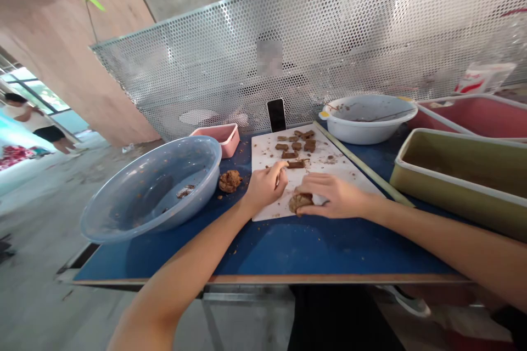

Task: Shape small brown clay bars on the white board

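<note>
My right hand (335, 194) rests on the white cutting board (329, 167) with its fingers curled round a brown lump (300, 201) at the board's near edge. Just left of it, my left hand (265, 184) is closed in a pinch at the board's left side; what it pinches is too small to make out. A brown strip (296, 164) lies just beyond the fingers. Several small brown pieces (297, 141) lie at the board's far end. Another brown lump (229, 180) sits on the blue table (288, 247), left of the board.
A large translucent blue bowl (123, 214) stands at the left, a pink tray (218, 136) behind it. A dark phone (276, 114) leans on the perforated metal screen (329, 44). At right are a white basin (354, 129), an olive tub (453, 186) and a red tub (481, 115). A person stands far left.
</note>
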A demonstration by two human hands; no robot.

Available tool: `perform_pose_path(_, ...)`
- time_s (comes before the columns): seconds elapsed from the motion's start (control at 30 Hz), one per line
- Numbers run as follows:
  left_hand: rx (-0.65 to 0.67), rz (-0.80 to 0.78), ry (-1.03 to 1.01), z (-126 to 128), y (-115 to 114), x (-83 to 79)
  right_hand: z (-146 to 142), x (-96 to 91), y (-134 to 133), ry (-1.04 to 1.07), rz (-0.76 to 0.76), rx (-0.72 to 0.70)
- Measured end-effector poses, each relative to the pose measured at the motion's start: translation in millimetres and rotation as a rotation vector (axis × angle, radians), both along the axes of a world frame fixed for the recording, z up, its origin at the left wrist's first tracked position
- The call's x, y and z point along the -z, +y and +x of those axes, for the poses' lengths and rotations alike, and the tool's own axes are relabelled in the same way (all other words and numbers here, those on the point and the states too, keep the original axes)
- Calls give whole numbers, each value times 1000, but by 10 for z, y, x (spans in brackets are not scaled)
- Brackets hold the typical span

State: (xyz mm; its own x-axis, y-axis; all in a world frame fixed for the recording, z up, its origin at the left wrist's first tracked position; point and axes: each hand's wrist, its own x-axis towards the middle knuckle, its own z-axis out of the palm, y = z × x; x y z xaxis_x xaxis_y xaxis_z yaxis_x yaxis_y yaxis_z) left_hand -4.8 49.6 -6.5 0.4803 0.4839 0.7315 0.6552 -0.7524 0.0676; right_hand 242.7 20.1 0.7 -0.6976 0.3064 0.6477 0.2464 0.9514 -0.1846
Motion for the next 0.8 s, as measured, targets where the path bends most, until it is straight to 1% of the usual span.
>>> perform_pose_path(0.07, -22, -43, -42, 11, 3, -9, 26, -7, 39, 142, -105, 125)
perform_pose_path(0.13, -38, -84, -82, 28, -3, -10, 47, 17, 104, 220, -154, 248)
perform_pose_path(0.2, -44, -123, -106, 41, -12, -3, 63, 62, 185, 219, -183, 332)
perform_pose_path(0.27, -41, -161, -105, 48, -20, 8, 75, 108, 262, 180, -211, 379)
perform_pose_path(0.47, 3, -262, -29, 95, -4, 37, 87, 164, 369, 97, -298, 426)
perform_pose_path(0.63, 60, -285, 49, 139, 43, 45, 73, 229, 411, 88, -316, 424)
perform_pose_path(0.8, 96, -312, 96, 113, 107, 60, 69, 294, 475, 31, -327, 428)
